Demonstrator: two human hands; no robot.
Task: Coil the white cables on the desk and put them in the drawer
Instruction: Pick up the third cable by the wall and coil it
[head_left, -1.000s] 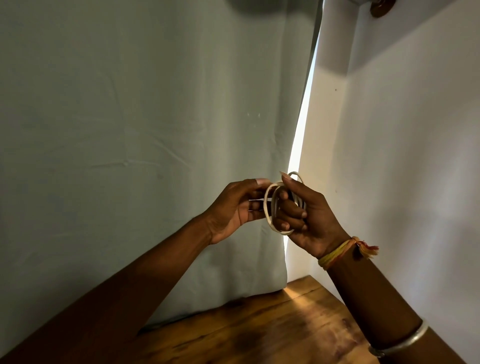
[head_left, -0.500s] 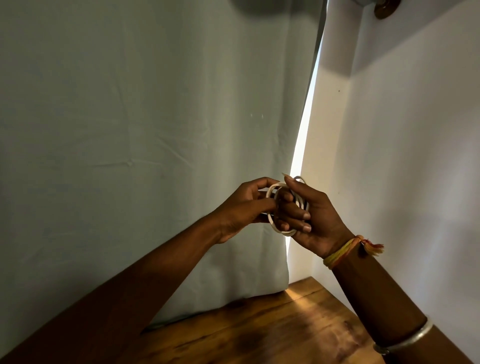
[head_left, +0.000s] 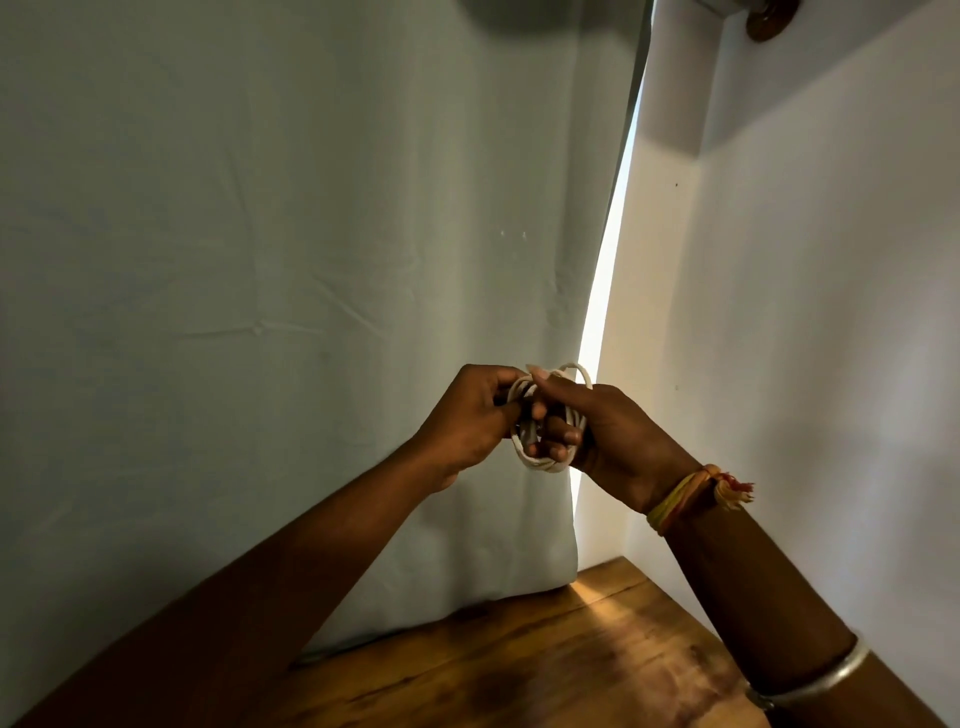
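1. White cable (head_left: 540, 460) was wound in a small coil, held in the air above the wooden tabletop (head_left: 545, 654), before a pale curtain (head_left: 285, 260).
2. Right hand (head_left: 618, 441) had its grip closed around the coil, fingers through the loops.
3. Left hand (head_left: 467, 421) pinched the coil's left side, grip closed on it.
4. Thread band (head_left: 691, 493) sat on the right wrist.

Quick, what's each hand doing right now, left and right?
Left hand: closed, pinching the white cable coil.
Right hand: closed, fingers through the same coil, gripping it.
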